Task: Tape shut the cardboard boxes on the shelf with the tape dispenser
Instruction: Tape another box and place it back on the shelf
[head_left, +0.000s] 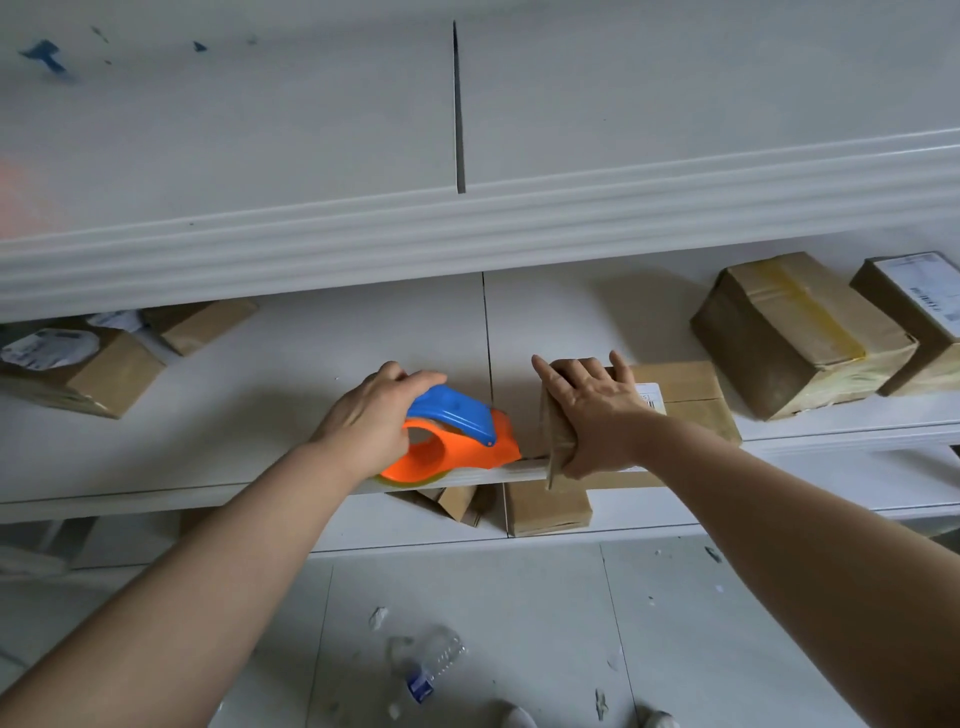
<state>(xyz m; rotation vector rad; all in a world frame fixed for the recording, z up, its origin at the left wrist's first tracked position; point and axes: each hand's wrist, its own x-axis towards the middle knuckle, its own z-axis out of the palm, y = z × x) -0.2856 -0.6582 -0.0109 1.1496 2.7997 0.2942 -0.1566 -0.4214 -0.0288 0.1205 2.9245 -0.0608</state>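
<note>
Left hand (371, 415) clamped around orange-and-blue tape dispenser (462, 434) at shelf (156, 467) front edge | right hand (592, 415) grips end of small cardboard box (685, 395) just beside | its white label (650, 397) unreadable | yellow-taped box (800, 332), barcode-labelled box (919, 317) further right

Bare left grip (371, 415), bare right grip (592, 415), bare forearms (218, 561)
</note>
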